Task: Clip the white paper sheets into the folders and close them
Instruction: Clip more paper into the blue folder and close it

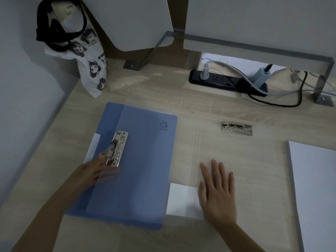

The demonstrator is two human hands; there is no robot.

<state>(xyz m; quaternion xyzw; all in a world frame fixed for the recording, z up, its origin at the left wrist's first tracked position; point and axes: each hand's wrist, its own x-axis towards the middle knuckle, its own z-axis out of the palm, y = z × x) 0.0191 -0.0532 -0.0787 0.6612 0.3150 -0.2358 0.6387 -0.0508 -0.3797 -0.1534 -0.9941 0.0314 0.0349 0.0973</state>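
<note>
A closed blue folder (145, 211) lies on the desk's left half. A clear folder (236, 151) lies open across it. Its left cover (145, 160), with a metal clip (118, 148), rests on the blue folder. Its right cover lies on the desk with a second metal clip (237, 128) at its far end. My left hand (91, 173) grips the left cover's edge beside the clip, its fingers showing through the plastic from underneath. My right hand (218, 190) lies flat and spread on the right cover, near the spine. A stack of white paper sheets (316, 188) sits at the right edge.
A white label (181, 200) sits at the clear folder's spine beside my right hand. A black power strip (218, 80) with plugs and cables lies at the back right. A printed cloth bag (87, 57) hangs at the back left. Grey metal brackets (323, 82) stand behind.
</note>
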